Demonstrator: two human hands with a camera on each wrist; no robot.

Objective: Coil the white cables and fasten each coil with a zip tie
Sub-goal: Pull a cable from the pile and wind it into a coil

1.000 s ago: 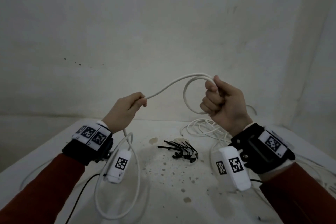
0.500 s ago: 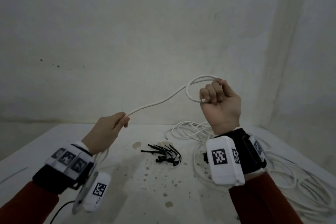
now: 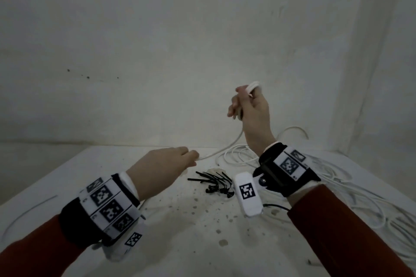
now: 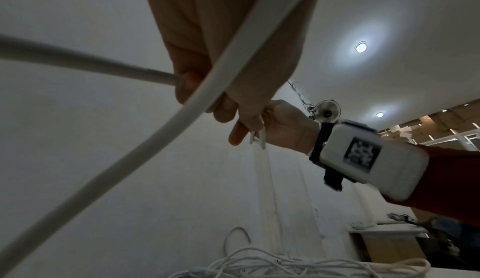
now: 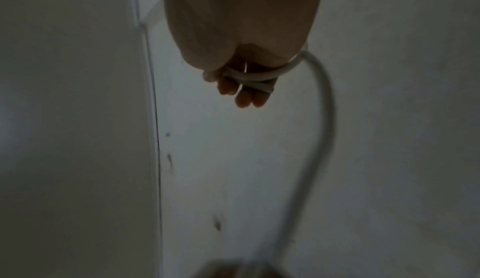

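A white cable (image 3: 238, 140) runs between my two hands above the table (image 3: 157, 243). My right hand (image 3: 245, 99) is raised near the back wall and grips small loops of it, which show at the top of the hand. The right wrist view shows these loops (image 5: 250, 78) lying across its fingers. My left hand (image 3: 193, 158) is low over the table and pinches the cable further along; in the left wrist view the cable (image 4: 130, 159) passes through its curled fingers (image 4: 189, 89). Several black zip ties (image 3: 213, 183) lie in a heap between my wrists.
More loose white cables (image 3: 351, 195) sprawl over the right side of the table, reaching its back right corner. Another cable strand (image 3: 27, 211) curves along the left edge. A wall stands right behind the table, and dark spots dot its top.
My left hand has dropped toward the table and slid along the cable. My right hand has turned, and the wide loop has shrunk into tight loops on its fingers.
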